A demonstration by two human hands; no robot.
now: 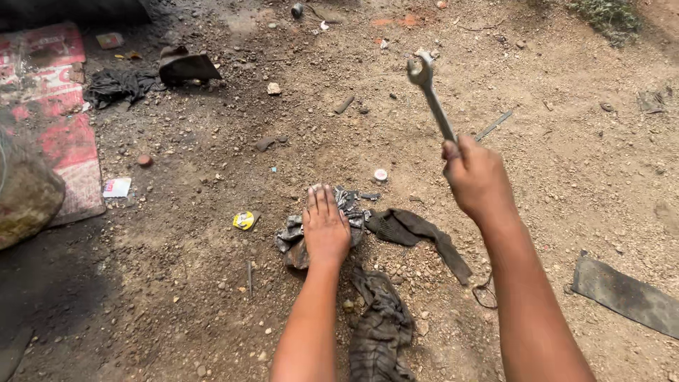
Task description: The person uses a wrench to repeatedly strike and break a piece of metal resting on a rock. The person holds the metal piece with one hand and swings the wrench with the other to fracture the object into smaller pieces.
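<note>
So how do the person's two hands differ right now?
The left hand lies flat, palm down, on a crumpled grey bundle on the dirt ground; the right hand is raised above the ground. The left hand's fingers are stretched out and grip nothing, while the right hand is closed around the shaft of a metal wrench. Both are bare.

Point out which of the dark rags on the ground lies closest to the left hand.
The crumpled grey rag under the left hand: the palm presses on it. The other dark rags lie apart from it, right and nearer the camera.
</note>
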